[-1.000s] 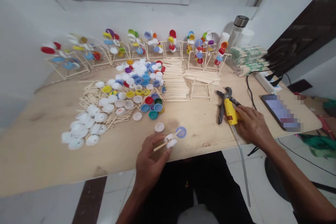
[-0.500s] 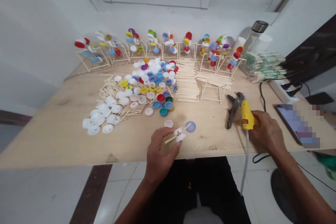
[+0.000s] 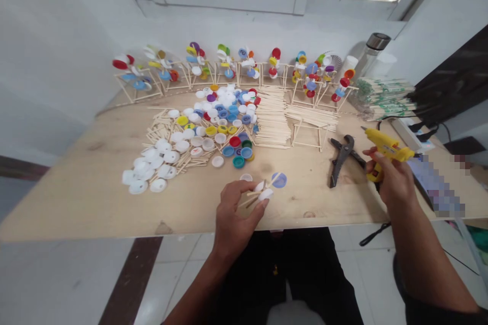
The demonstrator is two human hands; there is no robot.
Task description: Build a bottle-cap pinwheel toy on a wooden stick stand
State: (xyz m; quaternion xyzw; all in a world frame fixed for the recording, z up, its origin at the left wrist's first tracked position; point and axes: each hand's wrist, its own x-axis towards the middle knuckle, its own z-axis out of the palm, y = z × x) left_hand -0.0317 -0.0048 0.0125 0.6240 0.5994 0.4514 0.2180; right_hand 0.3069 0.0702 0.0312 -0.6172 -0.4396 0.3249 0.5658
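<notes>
My left hand (image 3: 238, 213) pinches a small assembly of white bottle caps and wooden sticks (image 3: 266, 194) between thumb and fingers, low over the table's front part. A blue bottle cap (image 3: 280, 181) is at the end of one stick; whether it is joined to it I cannot tell. Partly behind my fingers lies a white cap (image 3: 246, 177). On the right, my right hand (image 3: 396, 180) is wrapped round the handle of a yellow glue gun (image 3: 387, 147), held above the table with its nozzle toward the back left. Black-handled pliers (image 3: 339, 160) lie left of it.
Piles of coloured caps (image 3: 223, 111), white caps (image 3: 147, 165) and wooden sticks (image 3: 271, 119) cover the middle. Stick frames with cap wheels (image 3: 196, 68) line the wall. A bare stick frame (image 3: 308, 134), power strip (image 3: 414, 134), phone (image 3: 423, 185) and bottle (image 3: 371, 53) stand or lie rightward.
My right hand has lifted the glue gun from beside the pliers and turned it, moving right. My left hand has tilted the cap assembly slightly.
</notes>
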